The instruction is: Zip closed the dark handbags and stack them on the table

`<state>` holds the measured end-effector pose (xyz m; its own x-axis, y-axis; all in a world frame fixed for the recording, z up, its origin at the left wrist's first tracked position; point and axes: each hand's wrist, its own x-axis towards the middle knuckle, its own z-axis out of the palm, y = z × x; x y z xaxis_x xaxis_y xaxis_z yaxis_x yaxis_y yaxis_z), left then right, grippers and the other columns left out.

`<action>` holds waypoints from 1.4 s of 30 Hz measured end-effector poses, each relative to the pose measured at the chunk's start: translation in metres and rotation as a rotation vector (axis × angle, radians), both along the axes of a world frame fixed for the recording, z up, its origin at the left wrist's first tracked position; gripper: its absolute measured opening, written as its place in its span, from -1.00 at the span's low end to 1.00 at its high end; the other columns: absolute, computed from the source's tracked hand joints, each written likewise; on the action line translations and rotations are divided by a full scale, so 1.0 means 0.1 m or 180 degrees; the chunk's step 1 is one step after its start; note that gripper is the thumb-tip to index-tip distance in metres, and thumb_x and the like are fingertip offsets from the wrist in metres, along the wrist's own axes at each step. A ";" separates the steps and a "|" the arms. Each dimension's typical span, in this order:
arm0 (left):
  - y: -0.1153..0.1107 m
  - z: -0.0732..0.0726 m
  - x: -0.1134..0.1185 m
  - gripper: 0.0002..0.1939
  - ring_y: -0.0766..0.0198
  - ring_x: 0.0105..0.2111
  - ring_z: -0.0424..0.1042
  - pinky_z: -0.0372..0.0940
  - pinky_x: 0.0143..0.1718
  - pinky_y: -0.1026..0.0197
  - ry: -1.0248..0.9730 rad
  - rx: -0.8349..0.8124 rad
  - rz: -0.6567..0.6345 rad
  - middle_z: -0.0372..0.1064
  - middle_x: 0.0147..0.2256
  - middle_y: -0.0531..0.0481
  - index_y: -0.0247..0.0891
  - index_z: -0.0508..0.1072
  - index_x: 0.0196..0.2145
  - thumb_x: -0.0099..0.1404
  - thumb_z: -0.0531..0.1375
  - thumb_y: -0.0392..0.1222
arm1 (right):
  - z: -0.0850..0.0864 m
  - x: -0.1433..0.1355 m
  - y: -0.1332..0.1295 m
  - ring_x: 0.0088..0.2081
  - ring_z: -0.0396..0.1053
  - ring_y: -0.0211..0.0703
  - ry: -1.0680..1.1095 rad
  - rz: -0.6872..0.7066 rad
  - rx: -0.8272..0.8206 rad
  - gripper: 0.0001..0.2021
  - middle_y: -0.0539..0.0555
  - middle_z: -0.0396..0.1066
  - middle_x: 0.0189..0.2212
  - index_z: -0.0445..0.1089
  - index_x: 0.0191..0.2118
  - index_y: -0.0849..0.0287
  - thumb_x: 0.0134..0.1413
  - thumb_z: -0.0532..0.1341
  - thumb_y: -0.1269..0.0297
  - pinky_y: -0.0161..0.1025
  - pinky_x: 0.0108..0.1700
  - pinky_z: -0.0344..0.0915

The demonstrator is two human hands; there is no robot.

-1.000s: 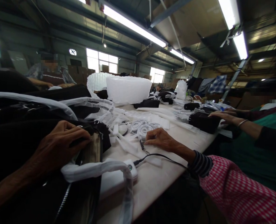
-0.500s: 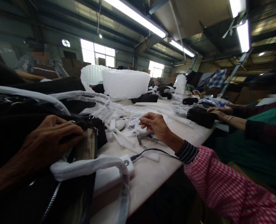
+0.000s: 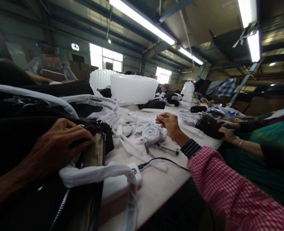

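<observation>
A black bag (image 3: 48, 199) with a beige lining and an open zipper lies at the lower left. My left hand (image 3: 62, 144) is closed on the bag's upper edge beside the zipper. One handle (image 3: 96, 175), wrapped in white material, loops over the bag's front. My right hand (image 3: 170, 124) is raised above the table, fingers pinched together; anything between the fingertips is too small to make out. Just left of and below it, coiled white straps (image 3: 153, 133) with dark metal clips rest on the table.
A white power box (image 3: 122, 186) with a black cable sits by the bag. White padded packaging (image 3: 133, 89) stands farther back. On the right, a person in green (image 3: 274, 138) handles a black bag (image 3: 208, 126). Another person (image 3: 50, 69) is at the back left.
My right hand has moved slightly right and away from the coiled straps, which show more fully. The view has shifted a little. My left hand keeps its hold on the bag.
</observation>
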<state>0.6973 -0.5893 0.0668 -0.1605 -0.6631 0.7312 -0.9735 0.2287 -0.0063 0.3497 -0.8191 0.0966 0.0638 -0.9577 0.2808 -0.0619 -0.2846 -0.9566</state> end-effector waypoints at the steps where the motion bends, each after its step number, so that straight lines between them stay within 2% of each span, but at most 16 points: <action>1: 0.00 0.00 0.00 -0.73 0.09 -0.22 0.33 0.28 -0.33 0.18 0.0008 0.0017 -0.0003 0.51 -0.27 -0.01 -0.03 0.62 -0.26 0.35 0.14 0.06 | 0.01 -0.02 -0.05 -0.50 0.50 -0.29 0.0095 -0.0145 -0.0021 -0.90 0.02 0.52 -0.50 0.42 -0.38 0.24 0.01 0.37 0.40 -0.50 -0.63 0.17; 5: -0.02 0.00 0.01 -0.70 0.09 -0.23 0.32 0.29 -0.34 0.18 0.0005 0.0017 -0.0010 0.49 -0.28 -0.02 -0.03 0.62 -0.26 0.37 0.12 0.08 | -0.10 -0.11 -0.18 -0.59 0.42 -0.30 0.0396 -0.0375 0.0006 -0.88 -0.01 0.43 -0.61 0.39 -0.48 0.26 -0.05 0.35 0.46 -0.48 -0.66 0.08; 8: -0.03 -0.03 0.04 -0.72 0.10 -0.21 0.33 0.30 -0.34 0.20 -0.0047 0.0007 -0.0013 0.48 -0.26 -0.01 -0.04 0.61 -0.24 0.36 0.13 0.06 | -0.22 -0.18 -0.18 -0.59 0.39 -0.29 0.0607 -0.0427 -0.0004 -0.89 0.00 0.41 -0.60 0.40 -0.48 0.27 -0.06 0.34 0.43 -0.46 -0.66 0.06; 10: -0.03 -0.05 0.05 -0.73 0.10 -0.20 0.33 0.30 -0.33 0.20 -0.0066 0.0018 0.0026 0.49 -0.25 -0.01 -0.03 0.61 -0.23 0.36 0.13 0.05 | -0.26 -0.22 -0.17 -0.55 0.40 -0.26 0.0713 -0.0471 -0.0032 -0.89 0.03 0.45 -0.53 0.43 -0.39 0.28 -0.04 0.35 0.37 -0.43 -0.64 0.10; 12: -0.02 -0.06 0.05 -0.71 0.10 -0.20 0.33 0.30 -0.33 0.20 -0.0046 0.0022 0.0074 0.49 -0.25 -0.01 -0.03 0.61 -0.25 0.36 0.12 0.06 | -0.25 -0.26 -0.16 -0.47 0.44 -0.20 0.0769 -0.0533 -0.0074 -0.74 0.09 0.51 -0.38 0.44 -0.20 0.28 -0.02 0.37 0.29 -0.39 -0.60 0.17; 15: -0.01 -0.04 0.03 -0.69 0.11 -0.21 0.33 0.29 -0.33 0.21 0.0011 0.0032 0.0095 0.50 -0.26 -0.01 -0.04 0.62 -0.28 0.36 0.12 0.08 | -0.16 -0.34 -0.13 -0.25 0.48 -0.06 0.0957 -0.0802 -0.0381 -0.49 0.22 0.50 -0.08 0.35 0.06 0.25 -0.02 0.40 0.20 -0.23 -0.39 0.39; 16: -0.01 -0.03 0.02 -0.69 0.11 -0.21 0.33 0.29 -0.33 0.21 0.0024 0.0050 0.0094 0.50 -0.26 -0.01 -0.03 0.62 -0.28 0.36 0.12 0.08 | -0.12 -0.37 -0.10 -0.18 0.47 -0.01 0.1136 -0.0949 -0.0647 -0.46 0.25 0.47 -0.01 0.34 0.09 0.25 -0.02 0.40 0.20 -0.13 -0.26 0.43; 18: 0.00 -0.01 0.01 -0.70 0.10 -0.20 0.33 0.28 -0.32 0.20 0.0030 0.0122 0.0102 0.51 -0.25 -0.01 -0.03 0.63 -0.26 0.36 0.13 0.08 | -0.05 -0.41 -0.03 -0.06 0.42 0.09 0.1649 -0.1114 -0.1447 -0.50 0.28 0.41 0.07 0.36 0.09 0.22 0.01 0.39 0.27 0.04 -0.02 0.41; 19: 0.01 0.00 0.00 -0.71 0.10 -0.19 0.32 0.28 -0.32 0.20 0.0024 0.0161 0.0110 0.51 -0.25 -0.01 -0.03 0.63 -0.26 0.36 0.13 0.07 | -0.03 -0.43 0.03 -0.01 0.40 0.12 0.1917 -0.1023 -0.1888 -0.56 0.28 0.40 0.07 0.39 0.06 0.21 0.03 0.37 0.31 0.08 0.05 0.37; 21: 0.01 0.01 0.00 -0.72 0.09 -0.18 0.31 0.28 -0.31 0.20 0.0005 0.0221 0.0120 0.51 -0.24 -0.01 -0.04 0.62 -0.24 0.36 0.14 0.06 | 0.01 -0.42 0.15 0.05 0.36 0.13 0.2348 -0.0486 -0.2571 -0.71 0.23 0.41 0.04 0.45 -0.03 0.16 0.10 0.30 0.41 0.06 0.10 0.33; 23: 0.02 0.01 0.00 -0.74 0.09 -0.18 0.31 0.28 -0.30 0.20 0.0016 0.0213 0.0104 0.50 -0.24 -0.02 -0.05 0.62 -0.24 0.36 0.16 0.04 | 0.02 -0.35 0.27 0.04 0.34 0.08 0.2662 0.0153 -0.2893 -0.81 0.18 0.44 -0.04 0.49 -0.12 0.13 0.17 0.23 0.47 0.00 0.09 0.33; 25: 0.02 0.00 0.00 -0.76 0.09 -0.17 0.31 0.29 -0.29 0.19 0.0036 0.0180 0.0074 0.50 -0.24 -0.03 -0.06 0.62 -0.24 0.35 0.17 0.02 | 0.01 -0.22 0.34 0.01 0.34 0.04 0.2925 0.0579 -0.2956 -0.81 0.15 0.47 -0.10 0.50 -0.18 0.14 0.20 0.20 0.52 -0.06 0.06 0.31; 30: 0.03 0.00 -0.02 -0.78 0.07 -0.14 0.31 0.30 -0.24 0.17 0.0034 0.0208 0.0075 0.51 -0.22 -0.04 -0.08 0.62 -0.23 0.36 0.18 -0.02 | 0.02 0.22 0.34 -0.06 0.34 -0.04 0.3347 0.1261 -0.2781 -0.77 0.11 0.50 -0.16 0.53 -0.20 0.16 0.15 0.22 0.61 -0.17 -0.01 0.26; 36: 0.04 0.02 -0.04 -0.80 0.09 -0.15 0.30 0.30 -0.26 0.19 -0.0010 0.0149 -0.0031 0.51 -0.25 -0.01 -0.07 0.60 -0.24 0.38 0.18 -0.03 | -0.01 0.71 0.38 -0.04 0.39 -0.14 0.3591 0.2329 -0.3061 -0.68 0.07 0.46 -0.06 0.53 -0.11 0.15 0.10 0.23 0.66 -0.28 -0.15 0.21; 38: 0.04 0.03 -0.04 -0.81 0.09 -0.16 0.30 0.30 -0.27 0.19 -0.0004 0.0144 -0.0056 0.51 -0.25 -0.01 -0.07 0.60 -0.24 0.38 0.19 -0.03 | -0.06 0.83 0.41 -0.06 0.38 -0.15 0.3835 0.2465 -0.3275 -0.68 0.08 0.44 -0.05 0.53 -0.11 0.15 0.13 0.21 0.65 -0.28 -0.24 0.17; 42: 0.04 0.02 -0.04 -0.82 0.08 -0.16 0.30 0.31 -0.28 0.18 -0.0045 0.0117 -0.0067 0.51 -0.25 0.00 -0.06 0.59 -0.24 0.38 0.18 -0.04 | -0.19 0.98 0.44 -0.10 0.34 -0.10 0.4427 0.2425 -0.3733 -0.74 0.13 0.40 -0.08 0.51 -0.16 0.18 0.17 0.17 0.64 -0.22 -0.35 0.13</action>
<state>0.6936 -0.5850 0.0686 -0.1847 -0.6858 0.7039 -0.9683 0.2494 -0.0111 0.4477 -0.7753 0.0780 0.9979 -0.0426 0.0481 -0.0545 -0.9575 0.2833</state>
